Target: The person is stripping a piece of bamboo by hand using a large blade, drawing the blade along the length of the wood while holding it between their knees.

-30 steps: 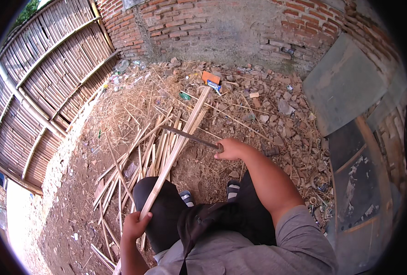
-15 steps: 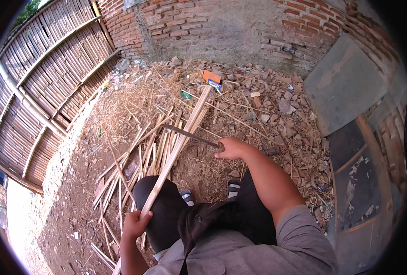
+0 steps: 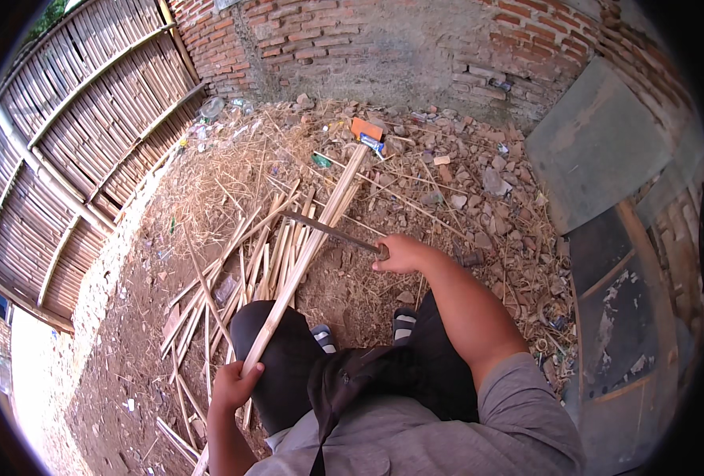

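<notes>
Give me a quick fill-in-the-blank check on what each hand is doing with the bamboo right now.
1. The left hand grips the near end of a long bamboo ____.
2. The right hand holds a knife whose blade lies ____ the bamboo strip.
3. The strip rests over the person's ____ knee.
4. Behind the rubble stands a ____ wall.

Missing words: strip; across; left; brick

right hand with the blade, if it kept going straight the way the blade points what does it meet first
The right hand holds a long blade pointing to the person's left. Its far end lies across the long bamboo strip that the left hand grips, so that strip looks first in line, though depth is unclear.
</notes>
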### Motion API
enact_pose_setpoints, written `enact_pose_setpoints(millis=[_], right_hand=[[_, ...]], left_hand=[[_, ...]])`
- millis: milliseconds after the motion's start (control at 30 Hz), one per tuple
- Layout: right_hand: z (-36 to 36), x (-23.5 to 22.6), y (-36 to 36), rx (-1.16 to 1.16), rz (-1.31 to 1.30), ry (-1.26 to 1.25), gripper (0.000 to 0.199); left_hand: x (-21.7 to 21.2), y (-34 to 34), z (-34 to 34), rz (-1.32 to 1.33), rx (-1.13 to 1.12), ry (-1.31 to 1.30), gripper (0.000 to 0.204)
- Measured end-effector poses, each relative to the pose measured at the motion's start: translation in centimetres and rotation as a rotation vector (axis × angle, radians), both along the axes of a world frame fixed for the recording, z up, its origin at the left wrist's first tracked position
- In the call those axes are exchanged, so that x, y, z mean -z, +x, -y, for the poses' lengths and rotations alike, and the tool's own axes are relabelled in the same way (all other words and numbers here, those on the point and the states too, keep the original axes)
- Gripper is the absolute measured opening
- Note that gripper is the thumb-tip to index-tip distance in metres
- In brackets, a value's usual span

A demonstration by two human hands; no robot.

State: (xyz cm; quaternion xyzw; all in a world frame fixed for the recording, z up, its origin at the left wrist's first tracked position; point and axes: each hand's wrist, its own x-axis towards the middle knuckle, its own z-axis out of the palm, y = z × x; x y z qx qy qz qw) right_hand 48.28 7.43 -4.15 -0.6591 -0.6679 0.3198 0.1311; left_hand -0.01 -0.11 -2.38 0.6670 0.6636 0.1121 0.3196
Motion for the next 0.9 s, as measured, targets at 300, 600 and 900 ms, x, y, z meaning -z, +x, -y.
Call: enact_pose_setpoints(millis=[300, 600, 900], right_hand=[[0.3, -0.7, -0.3, 0.026, -0.006, -0.022, 0.055], [0.5, -0.8, -0.4, 0.029, 0.002, 0.011, 0.051], [0.4, -1.2, -0.4, 0.016, 0.031, -0.026, 0.058]], left_hand=[[-0.7, 0.3, 0.1, -0.025, 0.046, 0.016, 0.048], [0.1, -0.1, 0.0, 0.025, 0.027, -0.008, 0.045], [-0.3, 0.1, 0.1, 0.026, 0.034, -0.011, 0.045]])
